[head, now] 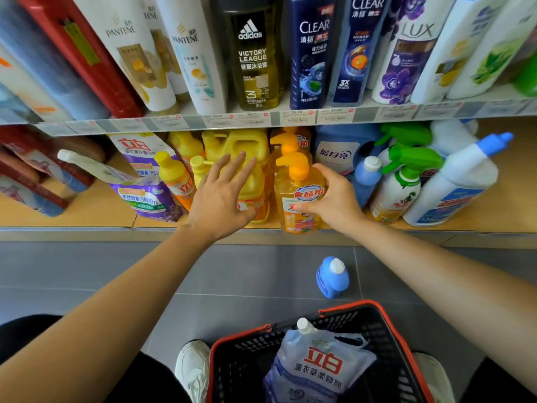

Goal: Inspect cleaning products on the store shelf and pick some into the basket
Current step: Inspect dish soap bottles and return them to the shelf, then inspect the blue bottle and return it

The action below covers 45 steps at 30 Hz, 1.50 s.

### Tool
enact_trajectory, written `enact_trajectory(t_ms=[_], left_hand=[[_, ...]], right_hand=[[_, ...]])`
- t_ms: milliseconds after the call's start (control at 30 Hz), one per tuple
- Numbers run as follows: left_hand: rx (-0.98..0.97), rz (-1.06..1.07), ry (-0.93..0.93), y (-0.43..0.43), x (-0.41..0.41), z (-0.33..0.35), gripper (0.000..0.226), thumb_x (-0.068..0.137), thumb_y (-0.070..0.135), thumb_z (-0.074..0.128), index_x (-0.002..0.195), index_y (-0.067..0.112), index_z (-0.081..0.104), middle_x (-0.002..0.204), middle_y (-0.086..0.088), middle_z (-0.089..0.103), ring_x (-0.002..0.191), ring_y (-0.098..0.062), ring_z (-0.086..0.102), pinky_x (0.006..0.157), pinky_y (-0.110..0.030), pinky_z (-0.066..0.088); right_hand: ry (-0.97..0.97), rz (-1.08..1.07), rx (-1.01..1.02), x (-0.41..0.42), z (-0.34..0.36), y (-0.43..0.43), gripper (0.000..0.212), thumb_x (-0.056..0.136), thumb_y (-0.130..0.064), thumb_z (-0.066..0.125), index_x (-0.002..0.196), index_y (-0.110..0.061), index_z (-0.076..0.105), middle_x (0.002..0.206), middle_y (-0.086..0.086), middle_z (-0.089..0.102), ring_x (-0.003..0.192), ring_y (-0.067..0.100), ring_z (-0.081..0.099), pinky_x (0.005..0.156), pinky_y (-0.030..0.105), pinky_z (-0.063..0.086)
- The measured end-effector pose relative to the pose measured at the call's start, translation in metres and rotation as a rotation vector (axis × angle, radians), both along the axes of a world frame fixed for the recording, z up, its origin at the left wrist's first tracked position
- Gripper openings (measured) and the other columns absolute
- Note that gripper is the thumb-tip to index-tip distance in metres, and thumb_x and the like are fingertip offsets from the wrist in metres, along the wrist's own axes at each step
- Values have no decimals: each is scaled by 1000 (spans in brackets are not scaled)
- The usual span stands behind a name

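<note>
An orange pump bottle of dish soap (296, 199) stands at the front edge of the lower shelf (87, 210). My right hand (334, 199) grips its right side, fingers curled round it. My left hand (223, 196) is spread, fingers straight, in front of a big yellow jug (247, 152) with a handle; contact with the jug is unclear. Below, the black basket (232, 359) with an orange rim sits on the floor and holds a blue-white refill pouch (319, 365) with a white cap.
A small blue bottle (332, 277) stands on the grey floor between shelf and basket. Purple pouches (145, 196), yellow bottles, green-trigger sprays (404, 175) and white-blue bottles (462, 184) crowd the lower shelf. Shampoo bottles (255, 53) fill the upper shelf. White shoes flank the basket.
</note>
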<state>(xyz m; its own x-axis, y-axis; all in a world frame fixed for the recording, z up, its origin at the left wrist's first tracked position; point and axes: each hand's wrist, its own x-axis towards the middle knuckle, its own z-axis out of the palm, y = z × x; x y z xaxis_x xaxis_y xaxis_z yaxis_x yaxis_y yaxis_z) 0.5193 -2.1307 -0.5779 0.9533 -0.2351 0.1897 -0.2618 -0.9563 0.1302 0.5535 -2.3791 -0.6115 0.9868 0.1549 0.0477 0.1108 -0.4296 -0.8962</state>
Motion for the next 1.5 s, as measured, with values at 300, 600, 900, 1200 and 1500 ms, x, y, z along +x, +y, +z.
enact_trajectory(t_ms=[300, 600, 900, 1200, 1500], left_hand=[[-142, 4, -23, -5, -2, -7, 84, 89, 49, 69, 159, 25, 30, 167, 0, 25, 155, -29, 14, 117, -46, 34], [-104, 17, 21, -6, -2, -12, 98, 86, 45, 74, 162, 26, 16, 171, 0, 7, 158, -26, 0, 122, -52, 27], [-138, 56, 24, -14, -3, -12, 96, 87, 43, 74, 162, 24, 17, 171, -3, 7, 157, -28, -3, 125, -56, 17], [-377, -31, -36, -32, -15, 8, 49, 86, 23, 76, 133, 16, 65, 138, -2, 63, 136, -27, 46, 108, -45, 45], [-550, -148, 349, -67, -31, 0, 42, 87, 30, 78, 128, 24, 68, 125, 11, 69, 109, -1, 61, 82, -1, 37]], right_hand=[[-9, -98, 9, 28, -27, 23, 88, 66, -27, 93, 142, -22, 49, 127, -1, 66, 115, 17, 63, 98, 46, 54], [86, 146, -119, 24, -14, -2, 101, 74, -21, 87, 154, -26, 28, 148, 0, 49, 128, 14, 51, 105, 37, 47], [-359, 107, -937, 39, 46, -87, 54, 79, -18, 80, 129, -9, 62, 130, 10, 61, 117, 32, 47, 96, 40, 43], [-222, 236, -1443, 48, 63, -71, 30, 87, -5, 61, 116, -10, 64, 116, 13, 61, 117, 31, 48, 85, 37, 46], [-186, 309, -1228, 36, 77, -75, 24, 92, -20, 66, 113, -9, 66, 112, 14, 64, 112, 30, 51, 86, 37, 43]])
